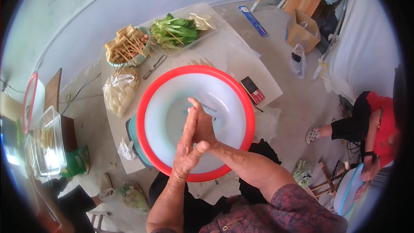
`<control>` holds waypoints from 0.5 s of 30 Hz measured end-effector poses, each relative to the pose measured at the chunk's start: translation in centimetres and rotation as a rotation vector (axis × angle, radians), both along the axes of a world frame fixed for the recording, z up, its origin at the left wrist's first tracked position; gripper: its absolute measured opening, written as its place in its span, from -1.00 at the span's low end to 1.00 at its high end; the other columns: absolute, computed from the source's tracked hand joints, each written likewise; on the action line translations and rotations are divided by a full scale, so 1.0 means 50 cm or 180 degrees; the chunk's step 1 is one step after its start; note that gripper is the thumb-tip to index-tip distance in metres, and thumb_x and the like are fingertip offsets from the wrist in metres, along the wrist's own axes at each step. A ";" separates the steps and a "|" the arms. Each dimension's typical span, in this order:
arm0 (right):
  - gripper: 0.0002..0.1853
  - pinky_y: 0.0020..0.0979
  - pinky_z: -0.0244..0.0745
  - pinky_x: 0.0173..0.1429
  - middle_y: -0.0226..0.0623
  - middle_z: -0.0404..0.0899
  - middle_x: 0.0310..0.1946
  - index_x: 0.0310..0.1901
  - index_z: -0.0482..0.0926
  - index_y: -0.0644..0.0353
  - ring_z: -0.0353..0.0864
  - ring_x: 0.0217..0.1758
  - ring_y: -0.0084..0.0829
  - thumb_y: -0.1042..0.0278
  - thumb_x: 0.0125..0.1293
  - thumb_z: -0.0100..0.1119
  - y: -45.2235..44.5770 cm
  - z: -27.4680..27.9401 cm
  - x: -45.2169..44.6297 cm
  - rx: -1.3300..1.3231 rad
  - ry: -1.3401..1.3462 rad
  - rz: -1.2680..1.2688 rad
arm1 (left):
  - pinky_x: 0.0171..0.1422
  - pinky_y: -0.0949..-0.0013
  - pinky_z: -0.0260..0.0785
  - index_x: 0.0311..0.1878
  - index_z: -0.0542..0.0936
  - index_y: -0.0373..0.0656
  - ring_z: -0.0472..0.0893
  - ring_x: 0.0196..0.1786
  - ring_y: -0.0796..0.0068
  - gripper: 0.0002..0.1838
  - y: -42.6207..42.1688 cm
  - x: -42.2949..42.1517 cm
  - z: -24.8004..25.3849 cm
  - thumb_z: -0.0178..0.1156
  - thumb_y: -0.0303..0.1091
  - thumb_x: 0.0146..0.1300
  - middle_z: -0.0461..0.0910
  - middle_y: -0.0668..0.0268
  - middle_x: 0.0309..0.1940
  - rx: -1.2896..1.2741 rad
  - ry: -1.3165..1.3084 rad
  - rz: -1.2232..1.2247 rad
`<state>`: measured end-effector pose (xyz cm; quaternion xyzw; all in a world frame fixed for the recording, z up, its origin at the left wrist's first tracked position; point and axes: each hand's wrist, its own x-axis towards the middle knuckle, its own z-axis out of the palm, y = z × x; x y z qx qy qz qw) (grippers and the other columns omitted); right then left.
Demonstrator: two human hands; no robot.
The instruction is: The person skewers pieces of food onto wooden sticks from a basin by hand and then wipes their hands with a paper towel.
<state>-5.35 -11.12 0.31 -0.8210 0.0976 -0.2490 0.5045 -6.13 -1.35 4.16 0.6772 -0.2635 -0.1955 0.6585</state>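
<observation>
Over a white basin with a red rim (pixel 146 99), my left hand (pixel 186 142) and my right hand (pixel 205 125) press together. The left fingers are stretched out with the thumb apart. My right hand lies against the left palm, its fingers partly hidden but looking extended. Nothing shows between the hands. No food is visible in the basin. Behind it stand a bowl of skewered food (pixel 127 47), leafy green skewers (pixel 174 31) and pale skewered pieces (pixel 202 21). A clear bag of pale food (pixel 118 92) is at the left.
A red and black phone (pixel 252 89) and metal tongs (pixel 154 67) lie on the table (pixel 263 75). Crumpled tissue (pixel 126 149) is beside the basin. A person in red (pixel 381 125) sits at the right; another person's dark-clothed leg (pixel 77 200) is at lower left. A cardboard box (pixel 302 32) stands farther back.
</observation>
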 end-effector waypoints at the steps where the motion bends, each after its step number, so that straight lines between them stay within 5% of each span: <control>1: -0.61 -0.29 0.45 -0.44 -0.18 0.51 -0.55 0.15 0.24 0.35 0.56 -0.54 -0.33 0.35 0.34 -0.15 -0.009 -0.002 0.008 0.0253 -0.0140 -0.0189 | 0.48 0.14 -0.18 0.44 -0.02 -0.17 -0.03 0.47 0.18 0.18 -0.009 -0.006 0.017 0.15 0.45 -0.08 0.01 0.10 0.42 -0.0089 0.0143 -0.0080; 2: -0.61 -0.29 0.45 -0.44 -0.18 0.51 -0.55 0.15 0.24 0.35 0.56 -0.54 -0.33 0.35 0.34 -0.15 -0.020 -0.001 0.013 0.0239 -0.0156 -0.0210 | 0.48 0.14 -0.18 0.44 -0.02 -0.17 -0.03 0.47 0.18 0.18 -0.012 -0.003 0.014 0.15 0.45 -0.08 0.01 0.10 0.42 -0.0102 0.0128 -0.0102; 4: -0.63 -0.44 0.39 -0.49 -0.29 0.43 -0.60 0.08 0.32 0.38 0.43 -0.63 -0.50 0.27 0.38 -0.19 -0.045 0.016 0.023 0.2654 0.0446 -0.0324 | 0.47 0.08 -0.17 0.43 -0.01 -0.20 0.05 0.44 0.11 0.22 -0.013 -0.002 0.006 0.15 0.49 -0.13 0.02 0.08 0.41 -0.0048 0.0034 -0.0426; 6: -0.63 -0.52 0.35 -0.50 -0.37 0.38 -0.63 -0.01 0.41 0.34 0.35 -0.66 -0.58 0.18 0.43 -0.23 -0.071 0.046 0.017 0.2917 0.0414 -0.0691 | 0.42 0.05 0.00 0.40 0.02 -0.29 0.22 0.36 0.03 0.09 -0.011 -0.009 0.011 0.06 0.41 0.06 0.05 0.07 0.40 -0.0405 0.0321 -0.0252; 8: -0.64 -0.52 0.39 -0.35 -0.35 0.48 -0.53 -0.06 0.46 0.31 0.46 -0.49 -0.56 0.15 0.45 -0.18 -0.086 0.058 0.020 0.2480 -0.0215 -0.0700 | 0.36 0.12 0.14 0.37 0.08 -0.35 0.28 0.33 0.09 -0.09 -0.001 0.006 0.001 -0.01 0.25 0.23 0.11 0.05 0.36 -0.0927 0.1672 0.0507; 9: -0.64 -0.52 0.39 -0.35 -0.35 0.48 -0.53 -0.06 0.46 0.31 0.46 -0.49 -0.56 0.15 0.45 -0.18 -0.084 0.058 0.015 0.2468 -0.0223 -0.0706 | 0.29 0.15 0.24 0.29 0.19 -0.41 0.40 0.23 0.19 -0.23 0.007 0.013 -0.009 -0.06 0.15 0.33 0.25 0.05 0.28 -0.0640 0.1798 0.0602; 11: -0.67 -0.50 0.46 -0.25 -0.32 0.57 -0.38 -0.06 0.48 0.28 0.55 -0.32 -0.52 0.18 0.45 -0.16 -0.060 0.049 -0.001 0.1277 -0.0097 0.0617 | 0.25 0.14 0.29 0.25 0.23 -0.40 0.43 0.18 0.16 -0.32 0.005 0.017 -0.022 -0.04 0.06 0.34 0.31 0.05 0.21 -0.0779 0.2137 0.0460; 13: -0.69 -0.49 0.47 -0.20 -0.31 0.59 -0.35 -0.04 0.48 0.26 0.55 -0.29 -0.52 0.21 0.45 -0.15 -0.007 0.028 -0.018 0.0874 -0.0391 0.0797 | 0.12 0.23 0.40 0.03 0.40 -0.33 0.52 0.02 0.26 -0.64 0.004 0.031 -0.067 0.04 -0.22 0.34 0.47 0.17 -0.04 -0.1045 0.2418 0.0282; 15: -0.71 -0.49 0.48 -0.16 -0.30 0.60 -0.32 -0.01 0.48 0.23 0.56 -0.27 -0.51 0.24 0.45 -0.13 0.001 0.022 -0.026 0.0467 -0.0655 0.0973 | 0.05 0.29 0.42 -0.03 0.43 -0.31 0.54 -0.05 0.33 -0.73 0.005 0.018 -0.071 0.04 -0.30 0.33 0.50 0.23 -0.11 -0.0934 0.2421 0.0461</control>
